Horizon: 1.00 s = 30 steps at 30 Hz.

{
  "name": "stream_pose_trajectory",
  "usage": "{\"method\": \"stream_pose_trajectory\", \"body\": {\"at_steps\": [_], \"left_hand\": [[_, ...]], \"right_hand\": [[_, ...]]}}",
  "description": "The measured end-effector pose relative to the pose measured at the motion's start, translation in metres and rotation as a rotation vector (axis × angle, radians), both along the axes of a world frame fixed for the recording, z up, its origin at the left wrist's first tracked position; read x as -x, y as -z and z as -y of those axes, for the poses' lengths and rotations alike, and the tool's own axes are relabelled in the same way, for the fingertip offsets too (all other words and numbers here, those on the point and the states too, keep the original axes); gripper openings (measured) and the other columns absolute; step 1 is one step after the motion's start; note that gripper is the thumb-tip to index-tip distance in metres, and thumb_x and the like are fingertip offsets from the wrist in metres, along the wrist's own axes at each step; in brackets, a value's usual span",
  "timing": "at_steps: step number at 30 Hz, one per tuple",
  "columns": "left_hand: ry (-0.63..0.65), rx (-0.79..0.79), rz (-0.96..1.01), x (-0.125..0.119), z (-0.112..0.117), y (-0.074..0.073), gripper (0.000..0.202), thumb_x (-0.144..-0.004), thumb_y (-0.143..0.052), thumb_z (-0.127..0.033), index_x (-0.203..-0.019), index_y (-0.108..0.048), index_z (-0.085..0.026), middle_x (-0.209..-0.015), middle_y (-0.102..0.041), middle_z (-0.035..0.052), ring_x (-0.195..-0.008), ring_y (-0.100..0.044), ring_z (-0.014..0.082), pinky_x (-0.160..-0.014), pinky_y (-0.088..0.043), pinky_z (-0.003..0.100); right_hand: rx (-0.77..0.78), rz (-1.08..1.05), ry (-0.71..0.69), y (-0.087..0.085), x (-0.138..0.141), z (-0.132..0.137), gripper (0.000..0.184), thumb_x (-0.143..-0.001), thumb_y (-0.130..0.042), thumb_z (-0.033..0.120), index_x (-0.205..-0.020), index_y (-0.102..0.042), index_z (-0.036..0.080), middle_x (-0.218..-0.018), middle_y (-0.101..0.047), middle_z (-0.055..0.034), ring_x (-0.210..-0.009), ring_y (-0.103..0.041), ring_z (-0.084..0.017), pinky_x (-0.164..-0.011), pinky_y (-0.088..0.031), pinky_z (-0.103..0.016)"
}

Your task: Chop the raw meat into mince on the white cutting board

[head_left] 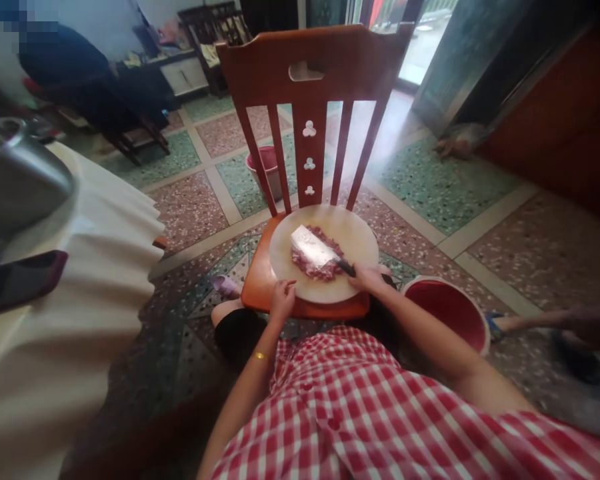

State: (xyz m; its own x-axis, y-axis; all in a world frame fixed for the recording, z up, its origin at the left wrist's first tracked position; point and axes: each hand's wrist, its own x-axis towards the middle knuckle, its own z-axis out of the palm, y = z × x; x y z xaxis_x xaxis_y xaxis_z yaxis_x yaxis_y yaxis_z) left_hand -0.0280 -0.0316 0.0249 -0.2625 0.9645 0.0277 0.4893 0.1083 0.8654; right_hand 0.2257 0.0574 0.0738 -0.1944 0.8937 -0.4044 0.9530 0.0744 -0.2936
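Observation:
A round, pale cutting board (pixel 363 247) rests on the seat of a wooden chair (pixel 260 267) in front of me. Chopped red meat (pixel 300 263) is spread over the board's middle. My right hand (pixel 370 279) is closed round the dark handle of a cleaver (pixel 314 248), whose broad, shiny blade lies flat over the meat, pointing left. At the board's near left rim, my left hand (pixel 283 300) grips the edge with bent fingers; the thumb shows on top and the fingertips are partly hidden.
To the left, a table with a white cloth (pixel 105 240) carries a metal pot (pixel 25 173) and a dark phone-like object (pixel 25 283). A red-lined bucket (pixel 447 313) stands at my right, near another person's foot (pixel 505 323). Behind the chair is a smaller bin (pixel 270 170).

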Motion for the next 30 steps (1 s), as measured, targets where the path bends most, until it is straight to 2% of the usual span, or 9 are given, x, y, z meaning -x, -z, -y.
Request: {"method": "stream_pose_trajectory", "body": {"at_steps": [4,6,9,11,14,16,19,23,30], "left_hand": [[-0.025,0.044,-0.009,0.001,0.007,-0.002,0.023,-0.078,-0.046,-0.02,-0.093,-0.063,-0.016,-0.088,-0.054,0.0044,-0.072,-0.053,0.0109,-0.072,-0.046,0.026],[-0.044,0.049,0.002,0.001,0.008,-0.004,0.024,-0.078,-0.045,-0.02,-0.094,-0.063,-0.016,-0.088,-0.055,0.0047,-0.073,-0.054,0.0111,-0.073,-0.046,0.026],[-0.065,0.034,0.048,0.003,0.008,-0.004,0.024,-0.079,-0.045,-0.023,-0.093,-0.063,-0.017,-0.089,-0.057,0.0045,-0.077,-0.055,0.0121,-0.076,-0.045,0.027],[-0.101,0.013,0.087,0.005,0.008,-0.002,0.024,-0.079,-0.046,-0.026,-0.094,-0.063,-0.017,-0.09,-0.059,0.0047,-0.083,-0.056,0.0135,-0.078,-0.045,0.028],[-0.168,-0.023,0.169,0.007,0.009,0.001,0.028,-0.081,-0.045,-0.029,-0.101,-0.059,-0.016,-0.095,-0.059,0.0058,-0.09,-0.056,0.0148,-0.084,-0.044,0.029],[-0.197,-0.046,0.231,0.006,0.01,-0.001,0.033,-0.083,-0.042,-0.027,-0.112,-0.052,-0.016,-0.093,-0.059,0.0056,-0.09,-0.056,0.014,-0.086,-0.043,0.03],[-0.201,-0.049,0.231,-0.001,0.008,-0.007,0.038,-0.082,-0.04,-0.021,-0.12,-0.045,-0.017,-0.091,-0.057,0.0044,-0.087,-0.056,0.0127,-0.087,-0.043,0.029],[-0.09,-0.054,0.087,-0.01,-0.004,-0.014,0.034,-0.076,-0.043,-0.013,-0.108,-0.055,-0.018,-0.099,-0.055,0.0053,-0.094,-0.053,0.0146,-0.09,-0.042,0.03],[-0.068,-0.125,-0.043,0.002,-0.066,-0.027,0.032,-0.077,-0.039,-0.011,-0.102,-0.058,-0.017,-0.093,-0.055,0.0055,-0.09,-0.052,0.0151,-0.087,-0.043,0.03]], "right_hand": [[0.239,-0.428,0.015,-0.008,-0.004,-0.011,0.026,-0.073,-0.053,0.023,-0.098,-0.056,0.016,-0.062,-0.06,0.0002,-0.055,-0.056,-0.014,-0.056,-0.042,-0.023],[0.169,-0.541,-0.001,-0.013,-0.01,-0.004,0.027,-0.074,-0.052,0.023,-0.1,-0.055,0.015,-0.063,-0.059,0.0008,-0.053,-0.055,-0.013,-0.055,-0.041,-0.023],[-0.133,-0.442,-0.108,-0.019,-0.024,0.023,0.026,-0.075,-0.054,0.03,-0.096,-0.058,0.015,-0.073,-0.063,-0.0031,-0.065,-0.058,-0.016,-0.06,-0.041,-0.024],[-0.271,-0.333,-0.187,-0.019,-0.038,0.046,0.027,-0.078,-0.051,0.034,-0.096,-0.059,0.016,-0.076,-0.064,-0.0053,-0.069,-0.058,-0.018,-0.062,-0.039,-0.025],[-0.364,-0.211,-0.387,-0.017,-0.057,0.072,0.027,-0.08,-0.048,0.028,-0.101,-0.06,0.016,-0.08,-0.064,-0.0066,-0.07,-0.057,-0.017,-0.063,-0.036,-0.024],[-0.377,-0.103,-0.478,-0.014,-0.066,0.079,0.026,-0.08,-0.047,0.025,-0.1,-0.06,0.016,-0.078,-0.062,-0.0067,-0.068,-0.055,-0.017,-0.062,-0.034,-0.025],[-0.353,0.023,-0.507,-0.012,-0.069,0.073,0.024,-0.082,-0.046,0.024,-0.1,-0.059,0.017,-0.077,-0.06,-0.0058,-0.067,-0.053,-0.016,-0.059,-0.03,-0.025],[-0.306,0.129,-0.504,-0.011,-0.062,0.05,0.02,-0.083,-0.045,0.022,-0.097,-0.058,0.018,-0.075,-0.06,-0.0047,-0.064,-0.052,-0.015,-0.055,-0.025,-0.025],[-0.358,0.115,-0.425,-0.02,-0.047,0.004,0.017,-0.084,-0.045,0.024,-0.091,-0.059,0.019,-0.077,-0.063,-0.0064,-0.072,-0.053,-0.018,-0.06,-0.025,-0.026]]}}
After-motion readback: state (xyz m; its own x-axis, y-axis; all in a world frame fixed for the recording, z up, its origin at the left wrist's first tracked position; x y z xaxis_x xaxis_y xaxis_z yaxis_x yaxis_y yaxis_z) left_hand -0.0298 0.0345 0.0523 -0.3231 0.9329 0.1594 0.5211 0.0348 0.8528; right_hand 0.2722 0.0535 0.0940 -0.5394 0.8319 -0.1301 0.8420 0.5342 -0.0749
